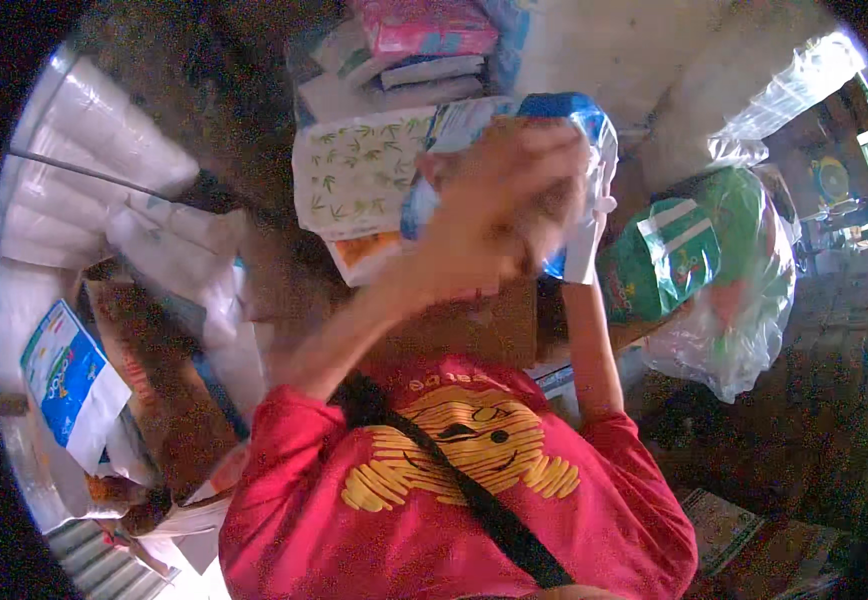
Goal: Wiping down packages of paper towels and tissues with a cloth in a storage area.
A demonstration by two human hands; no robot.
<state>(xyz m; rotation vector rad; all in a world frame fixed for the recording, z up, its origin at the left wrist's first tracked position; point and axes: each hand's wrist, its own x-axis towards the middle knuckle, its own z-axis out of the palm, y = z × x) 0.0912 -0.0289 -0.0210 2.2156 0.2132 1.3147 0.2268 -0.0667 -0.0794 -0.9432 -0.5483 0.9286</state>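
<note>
A blue-and-white plastic package (566, 103) is held up in front of my chest. My right hand (606, 190) grips its right side and is mostly hidden behind it. Across the front of the package passes my left hand (509, 190), smeared by motion, so its fingers cannot be read clearly. Just left of the package lies a white packet with green leaf prints (354, 175). An orange-and-white packet (369, 250) peeks out below the leaf-printed one.
Pink packs (429, 28) are piled at the far side. To the right sits a green package (669, 255) beside clear plastic wrap (744, 350). On the left are a brown cardboard box (144, 350), a blue-and-white pack (64, 375) and white plastic-wrapped bundles (104, 130).
</note>
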